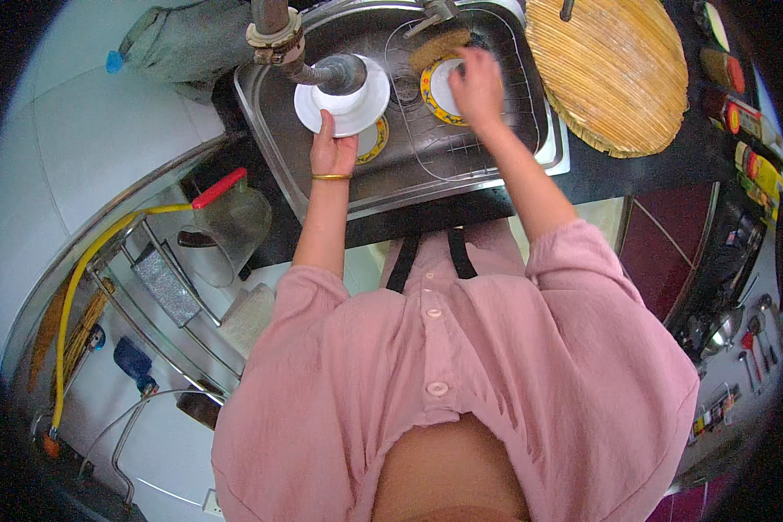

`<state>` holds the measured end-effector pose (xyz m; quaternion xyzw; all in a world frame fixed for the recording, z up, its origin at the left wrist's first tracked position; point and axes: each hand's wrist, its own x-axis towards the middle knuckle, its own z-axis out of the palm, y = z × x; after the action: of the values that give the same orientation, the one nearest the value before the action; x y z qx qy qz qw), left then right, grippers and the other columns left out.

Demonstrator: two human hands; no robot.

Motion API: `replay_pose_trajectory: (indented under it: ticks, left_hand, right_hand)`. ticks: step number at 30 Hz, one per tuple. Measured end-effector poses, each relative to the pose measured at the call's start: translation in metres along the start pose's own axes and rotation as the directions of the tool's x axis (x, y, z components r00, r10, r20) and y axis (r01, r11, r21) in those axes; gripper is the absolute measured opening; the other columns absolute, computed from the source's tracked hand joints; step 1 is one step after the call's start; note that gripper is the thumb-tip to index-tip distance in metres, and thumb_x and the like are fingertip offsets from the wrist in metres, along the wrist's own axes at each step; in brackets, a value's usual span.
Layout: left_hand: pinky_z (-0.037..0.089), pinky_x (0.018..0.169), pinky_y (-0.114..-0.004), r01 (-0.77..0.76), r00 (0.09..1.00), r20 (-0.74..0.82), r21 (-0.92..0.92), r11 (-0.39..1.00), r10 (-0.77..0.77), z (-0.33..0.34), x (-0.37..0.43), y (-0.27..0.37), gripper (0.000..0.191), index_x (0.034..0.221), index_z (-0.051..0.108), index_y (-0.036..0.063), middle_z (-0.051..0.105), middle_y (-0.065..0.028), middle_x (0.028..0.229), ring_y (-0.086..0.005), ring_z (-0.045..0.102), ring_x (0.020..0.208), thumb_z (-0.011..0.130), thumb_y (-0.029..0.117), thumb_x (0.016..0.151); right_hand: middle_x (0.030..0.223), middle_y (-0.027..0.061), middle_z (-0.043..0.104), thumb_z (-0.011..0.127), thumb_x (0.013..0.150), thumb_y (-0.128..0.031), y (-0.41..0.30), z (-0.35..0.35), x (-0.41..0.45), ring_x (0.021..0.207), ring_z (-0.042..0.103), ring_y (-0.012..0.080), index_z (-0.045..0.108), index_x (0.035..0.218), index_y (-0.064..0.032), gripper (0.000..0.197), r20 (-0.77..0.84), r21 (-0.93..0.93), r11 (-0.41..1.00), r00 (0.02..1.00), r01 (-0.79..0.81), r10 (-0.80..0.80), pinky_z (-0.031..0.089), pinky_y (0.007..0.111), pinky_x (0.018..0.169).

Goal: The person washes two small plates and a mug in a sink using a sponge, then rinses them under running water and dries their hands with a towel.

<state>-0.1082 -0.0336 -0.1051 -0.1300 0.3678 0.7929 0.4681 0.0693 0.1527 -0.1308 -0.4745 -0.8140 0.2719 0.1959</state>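
Note:
A stainless-steel sink lies before me. Inside its left part, my left hand grips the near rim of a white dish, thumb on top. Its raised white centre is partly covered by a grey corrugated pipe, so I cannot tell if a second dish is stacked there. Below that hand shows a yellow-rimmed plate. On the right, my right hand is blurred above another yellow-rimmed dish on a wire rack. Its fingertips are close to a brown scrubbing pad; whether they hold anything is unclear.
The grey corrugated drain pipe hangs in front of the sink's left side. A metal tap stands at the back. To the right lies a round mat of stalks, with several jars and packets beyond. A clear jug sits left.

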Motion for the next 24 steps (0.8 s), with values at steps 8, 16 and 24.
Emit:
replay_pose_trajectory:
  ticks: [8, 16, 24]
  left_hand:
    - [0.035, 0.101, -0.042, -0.139, 0.989, -0.014, 0.246, 0.959, 0.147, -0.012, -0.003, -0.001, 0.044, 0.129, 0.035, 0.0067, 0.043, -0.0099, 0.129, -0.0257, 0.042, 0.118, 0.051, 0.013, 0.088]
    - [0.035, 0.100, -0.040, -0.027, 0.993, -0.104, 0.217, 0.976, 0.050, -0.048, -0.019, 0.018, 0.042, 0.129, 0.036, 0.0058, 0.043, -0.0096, 0.128, -0.0244, 0.043, 0.117, 0.049, 0.010, 0.089]
    - [0.036, 0.099, -0.038, 0.139, 0.990, -0.001, 0.194, 0.971, -0.141, -0.029, -0.032, 0.022, 0.041, 0.128, 0.037, 0.0050, 0.045, -0.0081, 0.127, -0.0217, 0.044, 0.117, 0.049, 0.014, 0.090]
  right_hand:
    - [0.092, 0.0149, 0.060, 0.055, 0.078, -0.015, -0.057, 0.009, -0.052, 0.085, 0.058, 0.0281, 0.059, 0.102, -0.0052, 0.026, 0.375, 0.420, 0.899, 0.926, -0.122, -0.050, 0.046, 0.036, 0.075]
    - [0.086, 0.0141, 0.063, 0.054, 0.078, -0.018, -0.023, 0.009, -0.064, 0.077, 0.061, 0.0280, 0.061, 0.101, -0.0049, 0.027, 0.453, 0.393, 0.892, 0.891, -0.223, 0.023, 0.048, 0.035, 0.072]
    - [0.106, 0.0174, 0.052, 0.061, 0.075, -0.023, -0.003, 0.001, -0.023, 0.099, 0.051, 0.0333, 0.054, 0.112, -0.0115, 0.040, 0.117, 0.090, 0.988, 0.986, -0.128, 0.118, 0.042, 0.041, 0.085]
